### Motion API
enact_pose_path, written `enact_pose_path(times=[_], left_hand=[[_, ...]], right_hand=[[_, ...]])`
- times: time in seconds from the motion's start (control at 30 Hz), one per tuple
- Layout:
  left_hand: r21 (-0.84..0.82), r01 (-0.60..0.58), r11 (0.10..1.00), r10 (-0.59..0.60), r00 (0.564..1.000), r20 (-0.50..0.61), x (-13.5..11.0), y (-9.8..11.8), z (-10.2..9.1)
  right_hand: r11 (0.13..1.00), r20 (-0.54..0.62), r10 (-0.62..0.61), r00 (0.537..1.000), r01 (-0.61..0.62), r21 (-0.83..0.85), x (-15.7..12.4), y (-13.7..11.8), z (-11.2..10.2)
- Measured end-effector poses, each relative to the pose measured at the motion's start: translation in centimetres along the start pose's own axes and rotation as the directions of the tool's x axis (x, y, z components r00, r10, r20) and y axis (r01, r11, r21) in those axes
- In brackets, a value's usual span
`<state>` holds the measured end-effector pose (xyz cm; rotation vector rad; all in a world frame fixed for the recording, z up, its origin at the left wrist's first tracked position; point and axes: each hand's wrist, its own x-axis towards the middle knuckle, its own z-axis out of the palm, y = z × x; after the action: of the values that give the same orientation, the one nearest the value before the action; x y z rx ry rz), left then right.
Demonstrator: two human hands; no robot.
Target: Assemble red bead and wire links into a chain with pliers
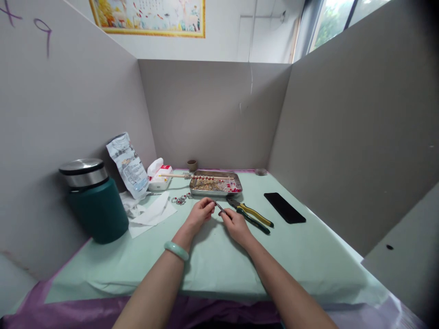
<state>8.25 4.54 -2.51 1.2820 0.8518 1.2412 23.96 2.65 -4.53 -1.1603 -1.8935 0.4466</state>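
My left hand (201,213) is closed in a pinch, with a jade-green bangle (176,251) on its wrist. What its fingertips hold is too small to make out. My right hand (236,225) grips slim metal tweezers (220,207), whose tip points up and left to the left fingertips. Just beyond both hands is a metal tray (216,193) of gold and red beads. A thin wooden stick (178,175) strung with small red beads lies across it. Beside my right hand rest pliers (254,215) with yellow and green handles. A small beaded chain (181,199) lies left of the tray.
At left stand a teal thermos (98,205), a white pouch (128,165) and a tissue pack (160,177), near crumpled tissues (154,214). A black phone (284,208) lies at right. A small brown cup (192,165) stands behind. Grey panels (212,114) enclose three sides.
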Motion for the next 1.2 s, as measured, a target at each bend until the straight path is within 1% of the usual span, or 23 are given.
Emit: enact_pose_path(times=[0.1, 0.17, 0.27, 0.33, 0.6, 0.9, 1.07, 1.2], left_hand=[[-0.023, 0.01, 1.0, -0.009, 1.0, 0.026, 0.0, 0.0, -0.1], [-0.025, 0.011, 1.0, -0.01, 1.0, 0.023, 0.0, -0.1, -0.1], [-0.013, 0.004, 1.0, -0.004, 1.0, -0.001, 0.0, -0.1, -0.1], [0.005, -0.005, 1.0, 0.005, 1.0, -0.023, 0.0, 0.0, 0.0], [0.181, -0.03, 0.983, 0.043, 0.997, -0.068, -0.1, 0.2, 0.2], [0.389, -0.078, 0.918, 0.132, 0.985, -0.114, 0.2, 0.2, -0.1], [0.444, -0.084, 0.892, 0.177, 0.969, -0.171, 0.3, 0.2, -0.1], [0.435, -0.069, 0.898, 0.176, 0.962, -0.211, 0.4, 0.0, 0.2]], right_hand=[[0.994, 0.041, 0.016, 0.999, -0.02, 0.105, 0.0, -0.2, -0.2], [0.992, 0.02, 0.024, 1.0, -0.026, 0.12, 0.0, -0.3, -0.1], [0.998, -0.051, 0.02, 0.998, -0.017, 0.067, 0.0, -0.4, 0.3], [0.999, -0.073, 0.025, 0.997, -0.021, 0.047, 0.0, -0.4, 0.4], [1.0, -0.062, 0.016, 0.998, -0.017, -0.013, 0.0, -0.2, 0.4], [0.992, -0.064, 0.002, 0.998, -0.01, -0.124, 0.0, 0.3, 0.9], [0.981, -0.072, 0.001, 0.997, -0.015, -0.191, 0.1, 0.4, 1.4], [0.978, -0.091, 0.012, 0.996, -0.031, -0.204, 0.1, 0.3, 1.4]])
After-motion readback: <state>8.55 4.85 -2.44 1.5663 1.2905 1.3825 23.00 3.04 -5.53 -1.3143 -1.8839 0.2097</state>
